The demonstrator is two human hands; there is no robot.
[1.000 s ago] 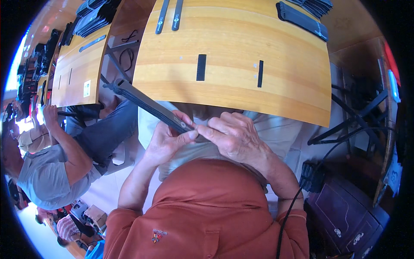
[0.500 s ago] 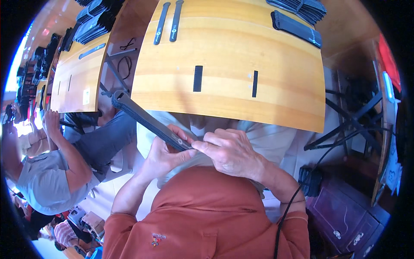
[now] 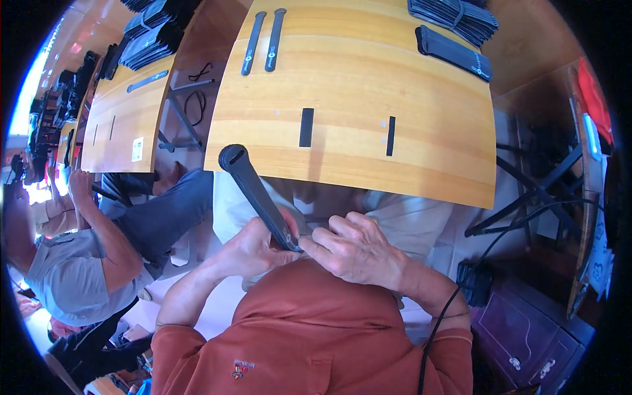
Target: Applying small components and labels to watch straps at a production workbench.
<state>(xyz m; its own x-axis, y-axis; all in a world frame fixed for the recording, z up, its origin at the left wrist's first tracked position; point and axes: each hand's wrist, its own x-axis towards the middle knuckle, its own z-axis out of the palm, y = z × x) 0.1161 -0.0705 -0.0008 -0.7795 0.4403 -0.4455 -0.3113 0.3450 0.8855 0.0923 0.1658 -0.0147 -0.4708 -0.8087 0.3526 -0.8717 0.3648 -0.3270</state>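
Note:
In front of my belly, below the table edge, my left hand [image 3: 251,249] is wrapped round the near end of a stack of long dark grey straps [image 3: 255,187]. The stack slants up and left, its rounded far end, with a slot, reaching the table's front edge. A small light print shows beside my left hand's fingers. My right hand [image 3: 354,253] has its fingers curled, thumb and forefinger pinching at the near tip of the stack. The exact grip there is partly hidden by the fingers.
On the wooden table [image 3: 355,85] lie two dark straps [image 3: 274,39], two black strips [image 3: 306,128] and bundled dark sleeves [image 3: 454,52]. To the left, a co-worker [image 3: 85,263] sits at another table [image 3: 118,145]. A black cable [image 3: 442,316] runs past my right arm.
The far end of the strap stack has swung to the right and stands more steeply. My left hand has shifted slightly right and down; my right hand is a little lower.

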